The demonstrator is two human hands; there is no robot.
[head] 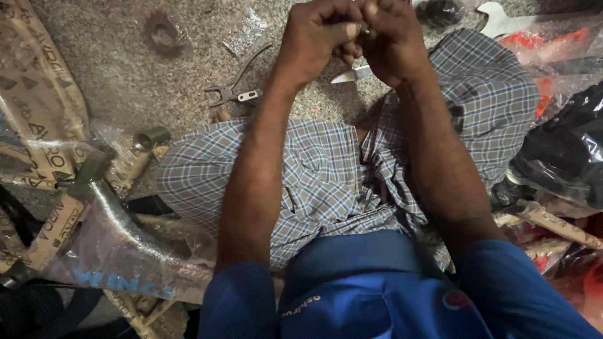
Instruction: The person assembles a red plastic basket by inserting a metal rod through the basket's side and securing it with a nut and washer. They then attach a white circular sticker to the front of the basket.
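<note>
hands meet at the top centre of the frame, the left hand (317, 37) and right hand (389, 37) pressed knuckle to knuckle, fingers curled tight around something small that is hidden between them, so what each grip holds cannot be told. a pale metal blade-like piece (352, 75) pokes out just below the hands; whether a hand holds it is unclear. both bare forearms run down to blue sleeves at the bottom edge, crossing a checked grey-blue cloth (326, 182) draped over the knees. the floor (125, 69) is rough, speckled stone. on it, left of the hands, lie dark metal pliers (235, 91) with thin splayed handles, and above them a small clear plastic packet (246, 30) and a round ring-shaped part (164, 31) in the upper left. at the left edge a tubular bicycle frame (113, 207) sits wrapped in printed brown paper and glossy film. crinkled clear bags with red and black parts (559, 50) crowd the right edge.
</note>
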